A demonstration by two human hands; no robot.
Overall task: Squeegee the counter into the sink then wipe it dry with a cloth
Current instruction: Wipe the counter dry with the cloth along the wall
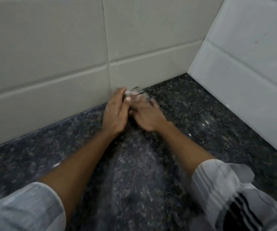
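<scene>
1. Granite, dark and speckled, makes up the surface [184,114]; it is polished and glossy, with small bright glints toward the right wall.
2. Both hands meet at the back, right where the surface joins the tiled wall [51,47].
3. Left hand [116,112] lies with its fingers stretched forward toward the wall, thumb alongside; right hand [147,116] has its fingers curled.
4. Between them sits a small, pale, blurred object with a thin dark edge [133,93] (possibly the squeegee, though motion blur leaves that unsure).
5. Grip: the right-hand fingers seem to close round that object and the left fingertips touch it, but the blur stops me from saying how firmly either holds.
6. Progress, as a judgement: the squeegee stage looks to be under way at the far edge, with a paler, streaky band [134,164] running from the hands toward the camera.
7. No sink and no cloth are in view, so the pull to the sink and the drying wipe appear to be left.
8. Walls are smooth, matt-to-glossy cream and white tiles with straight grout lines; rolled sleeves [217,177] are light, striped fabric.
</scene>
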